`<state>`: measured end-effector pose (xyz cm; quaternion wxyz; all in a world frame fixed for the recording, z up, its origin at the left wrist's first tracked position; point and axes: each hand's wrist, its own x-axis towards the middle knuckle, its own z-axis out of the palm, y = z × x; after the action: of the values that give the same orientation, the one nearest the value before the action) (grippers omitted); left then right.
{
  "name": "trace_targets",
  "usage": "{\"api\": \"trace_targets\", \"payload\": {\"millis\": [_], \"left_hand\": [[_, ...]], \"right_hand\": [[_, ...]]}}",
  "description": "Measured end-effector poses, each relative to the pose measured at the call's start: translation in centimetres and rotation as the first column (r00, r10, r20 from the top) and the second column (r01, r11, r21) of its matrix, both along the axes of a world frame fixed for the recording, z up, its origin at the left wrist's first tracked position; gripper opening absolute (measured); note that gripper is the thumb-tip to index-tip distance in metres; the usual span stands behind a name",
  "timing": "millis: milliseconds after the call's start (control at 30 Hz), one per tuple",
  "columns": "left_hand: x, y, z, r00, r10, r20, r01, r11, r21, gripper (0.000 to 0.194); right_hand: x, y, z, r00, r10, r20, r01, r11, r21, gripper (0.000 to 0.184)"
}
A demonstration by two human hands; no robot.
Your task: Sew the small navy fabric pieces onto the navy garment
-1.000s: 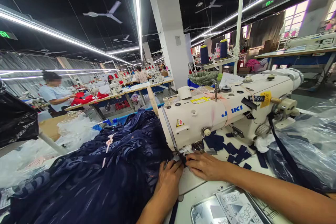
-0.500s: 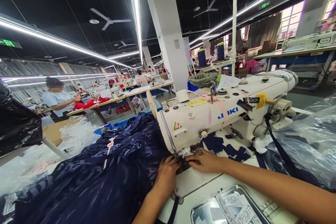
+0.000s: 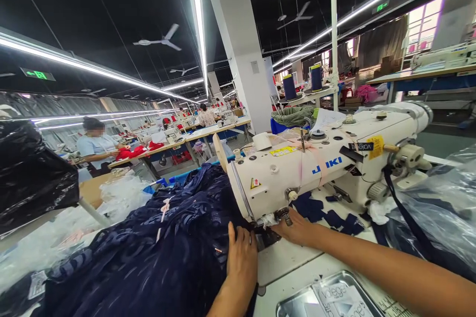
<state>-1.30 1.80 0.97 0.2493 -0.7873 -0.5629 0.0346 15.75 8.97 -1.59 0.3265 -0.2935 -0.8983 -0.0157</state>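
A white JUKI sewing machine [image 3: 293,173] stands in front of me. Left of its needle area, my left hand [image 3: 242,255] lies on a heap of dark navy fabric [image 3: 167,257], fingers stretched forward and somewhat apart. My right hand [image 3: 297,230] reaches in from the right, close under the machine head near the presser foot. Its fingertips are hidden behind the machine parts, so what they hold does not show. Dark cloth passes below the needle area between both hands. Several navy fabric scraps [image 3: 314,208] lie behind my right hand on the machine bed.
A metal tray [image 3: 284,308] with printed "valege" labels [image 3: 336,299] sits at the front. Clear plastic bags [image 3: 446,208] lie on the right. Thread cones [image 3: 316,78] stand behind the machine. A black plastic bag [image 3: 35,173] is at far left; a co-worker [image 3: 94,143] handles red fabric beyond.
My left hand has moved back slightly from the needle, its fingers more stretched over the navy fabric. The right hand stays by the presser foot. The whole view has shifted a little.
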Motion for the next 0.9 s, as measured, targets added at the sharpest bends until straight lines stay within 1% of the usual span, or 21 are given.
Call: {"api": "trace_targets", "payload": {"millis": [67,100,167,333,567,667,800,900], "left_hand": [[0.0,0.6,0.5,1.000,-0.006,-0.003,0.006,0.998,-0.055,0.037],[0.0,0.8,0.7,1.000,-0.011,0.005,0.011,0.996,-0.084,0.038],[0.1,1.3,1.1,1.000,-0.015,0.024,0.018,0.991,-0.132,0.040],[0.2,1.5,1.7,0.999,-0.004,0.046,0.014,0.979,-0.205,0.041],[0.4,1.6,1.8,0.997,0.000,0.071,0.016,0.975,-0.223,0.044],[0.4,1.8,1.7,0.997,0.006,0.076,0.011,0.975,-0.224,0.045],[0.4,1.9,1.9,0.998,0.025,0.050,-0.012,0.968,-0.252,0.044],[0.4,1.9,1.9,0.999,0.022,0.048,-0.009,0.967,-0.256,0.043]], "right_hand": [[0.4,-0.4,0.4,0.997,0.059,0.058,-0.068,0.983,0.172,0.027],[0.5,-0.5,0.5,0.994,0.067,0.082,-0.084,0.971,0.222,0.028],[0.6,-0.5,0.4,0.990,0.048,0.135,-0.081,0.964,0.252,0.026],[0.5,-0.6,0.1,0.975,-0.023,0.223,-0.014,0.987,0.160,0.019],[0.1,-1.3,0.5,0.954,-0.074,0.291,0.047,0.994,0.098,0.013],[-0.1,-1.5,0.4,0.954,-0.094,0.283,0.069,0.993,0.098,0.013],[-0.3,-1.6,0.0,0.967,-0.112,0.230,0.092,0.991,0.095,0.018],[-0.4,-1.7,-0.2,0.963,-0.136,0.233,0.121,0.990,0.077,0.018]]}}
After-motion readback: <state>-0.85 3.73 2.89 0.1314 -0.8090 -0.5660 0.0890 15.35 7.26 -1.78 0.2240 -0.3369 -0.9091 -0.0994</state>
